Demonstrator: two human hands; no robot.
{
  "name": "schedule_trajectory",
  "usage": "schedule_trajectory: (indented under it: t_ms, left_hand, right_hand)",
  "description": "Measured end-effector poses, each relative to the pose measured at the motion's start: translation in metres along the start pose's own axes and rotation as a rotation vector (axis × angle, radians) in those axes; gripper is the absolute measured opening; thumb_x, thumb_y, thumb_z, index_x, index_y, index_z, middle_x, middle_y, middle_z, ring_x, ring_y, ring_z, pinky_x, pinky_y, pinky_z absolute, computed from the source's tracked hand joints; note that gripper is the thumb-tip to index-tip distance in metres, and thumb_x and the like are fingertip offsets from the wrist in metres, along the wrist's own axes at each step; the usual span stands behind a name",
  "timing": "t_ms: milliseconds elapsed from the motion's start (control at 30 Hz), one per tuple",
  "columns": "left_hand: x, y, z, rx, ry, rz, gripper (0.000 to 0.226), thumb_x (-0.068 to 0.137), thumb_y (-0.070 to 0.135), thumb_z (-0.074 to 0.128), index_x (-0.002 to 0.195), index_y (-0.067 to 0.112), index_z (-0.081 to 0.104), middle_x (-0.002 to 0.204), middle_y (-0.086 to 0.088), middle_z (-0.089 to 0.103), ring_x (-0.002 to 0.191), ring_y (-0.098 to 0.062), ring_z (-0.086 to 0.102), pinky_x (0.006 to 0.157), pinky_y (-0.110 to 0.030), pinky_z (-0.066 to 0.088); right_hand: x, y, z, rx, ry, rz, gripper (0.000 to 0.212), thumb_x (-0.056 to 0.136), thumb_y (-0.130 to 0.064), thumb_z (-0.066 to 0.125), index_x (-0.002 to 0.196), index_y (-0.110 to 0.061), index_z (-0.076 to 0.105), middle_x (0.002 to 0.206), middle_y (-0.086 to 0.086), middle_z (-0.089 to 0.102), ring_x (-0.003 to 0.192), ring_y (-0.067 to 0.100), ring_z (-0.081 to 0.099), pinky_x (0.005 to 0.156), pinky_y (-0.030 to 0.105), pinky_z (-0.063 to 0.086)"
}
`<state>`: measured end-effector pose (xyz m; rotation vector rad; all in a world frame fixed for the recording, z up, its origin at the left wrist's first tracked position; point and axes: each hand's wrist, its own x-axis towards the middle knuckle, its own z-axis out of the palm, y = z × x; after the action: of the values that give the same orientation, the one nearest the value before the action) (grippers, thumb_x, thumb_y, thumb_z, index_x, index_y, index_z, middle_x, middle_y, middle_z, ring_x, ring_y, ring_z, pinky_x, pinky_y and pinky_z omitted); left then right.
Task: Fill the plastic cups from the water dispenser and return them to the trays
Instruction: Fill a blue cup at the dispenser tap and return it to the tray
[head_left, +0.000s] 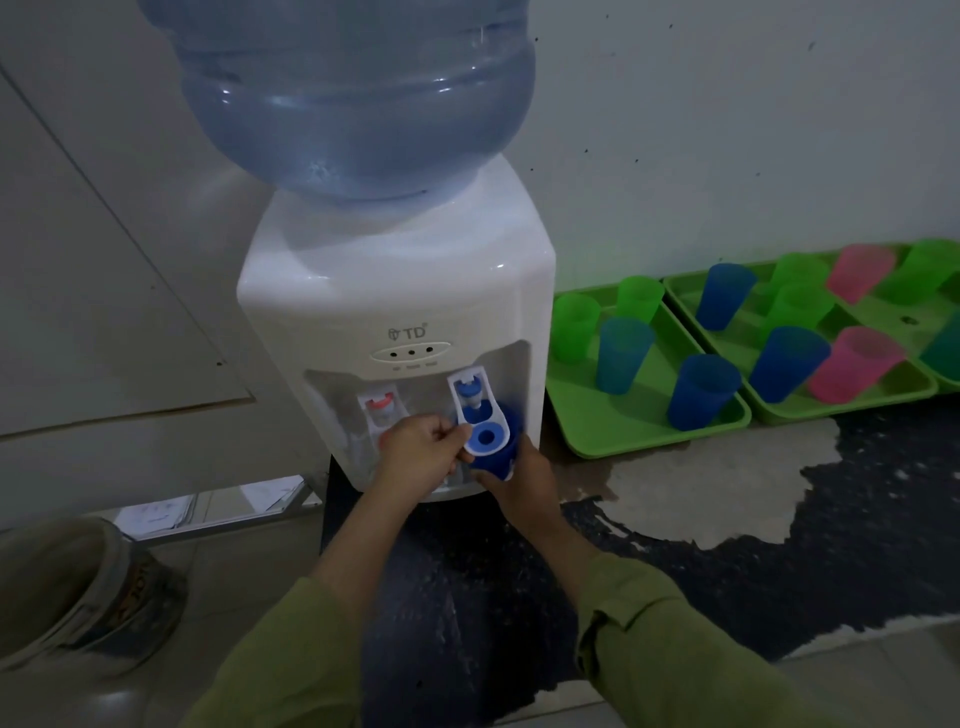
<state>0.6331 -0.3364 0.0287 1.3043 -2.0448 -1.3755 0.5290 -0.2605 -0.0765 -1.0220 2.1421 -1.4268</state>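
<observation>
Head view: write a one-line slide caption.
The right hand holds a blue cup under the dispenser tap while the left hand grips its lever.

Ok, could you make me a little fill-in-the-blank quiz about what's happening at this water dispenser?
The right hand holds a ____ cup under the tap, while the left hand grips the tap lever.
The trays beside the dispenser are ____.
Among the cups standing in them, exactly two in view are ____.
Missing words: blue; green; pink.
</observation>
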Motion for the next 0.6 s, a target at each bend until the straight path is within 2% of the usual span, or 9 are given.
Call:
schedule_trajectory:
  t_ms: [133, 200, 267, 333, 400, 600]
  left_hand:
    - [0.007, -0.006, 0.012, 0.226, 0.071, 0.063, 0.023, 0.093, 0.030, 0.053, 0.078, 0.014, 0.060, 0.069, 0.007, 0.067, 0.056, -0.005, 0.054, 0.056, -0.020, 0.039]
    - [0.010, -0.006, 0.016, 0.287, 0.104, 0.074, 0.025, 0.094, 0.030, 0.050, 0.080, 0.013, 0.059, 0.073, 0.003, 0.068, 0.059, -0.006, 0.054, 0.057, -0.020, 0.038]
    - [0.014, -0.007, 0.019, 0.331, 0.121, 0.064, 0.027, 0.095, 0.030, 0.049, 0.082, 0.009, 0.060, 0.079, -0.002, 0.070, 0.067, -0.012, 0.059, 0.065, -0.026, 0.042]
    - [0.019, -0.007, 0.019, 0.363, 0.129, 0.049, 0.028, 0.095, 0.030, 0.048, 0.084, 0.008, 0.060, 0.082, -0.004, 0.070, 0.075, -0.018, 0.062, 0.069, -0.028, 0.043]
    - [0.023, -0.008, 0.020, 0.373, 0.134, 0.039, 0.027, 0.095, 0.031, 0.047, 0.085, 0.009, 0.060, 0.084, -0.005, 0.070, 0.078, -0.019, 0.063, 0.070, -0.028, 0.042]
    - [0.020, -0.017, 0.022, 0.324, 0.178, 0.087, 0.020, 0.092, 0.031, 0.054, 0.087, 0.012, 0.055, 0.082, -0.001, 0.066, 0.075, -0.016, 0.060, 0.069, -0.028, 0.044]
  right_hand:
    - [0.000, 0.000, -0.001, -0.002, 0.009, 0.002, 0.056, 0.072, -0.013, 0.078, 0.121, -0.008, 0.053, 0.117, 0.008, 0.065, 0.109, 0.020, 0.059, 0.080, 0.011, 0.038]
    - [0.001, 0.000, -0.001, -0.005, 0.010, 0.004, 0.055, 0.072, -0.014, 0.079, 0.120, -0.009, 0.054, 0.117, 0.008, 0.065, 0.108, 0.020, 0.060, 0.081, 0.016, 0.041]
    - [0.001, 0.001, 0.001, -0.007, 0.008, -0.003, 0.055, 0.071, -0.015, 0.079, 0.120, -0.009, 0.054, 0.117, 0.008, 0.065, 0.108, 0.022, 0.060, 0.084, 0.023, 0.046]
    - [0.001, 0.002, 0.001, -0.016, 0.010, -0.003, 0.058, 0.070, -0.017, 0.080, 0.121, -0.010, 0.053, 0.118, 0.007, 0.064, 0.108, 0.022, 0.060, 0.087, 0.031, 0.049]
    - [0.002, 0.002, 0.001, -0.014, 0.008, 0.006, 0.057, 0.070, -0.017, 0.079, 0.120, -0.011, 0.053, 0.117, 0.007, 0.065, 0.107, 0.022, 0.060, 0.086, 0.031, 0.049]
    - [0.002, 0.003, -0.001, -0.004, -0.002, 0.002, 0.054, 0.069, -0.017, 0.078, 0.117, -0.011, 0.055, 0.113, 0.007, 0.066, 0.103, 0.022, 0.062, 0.084, 0.033, 0.051]
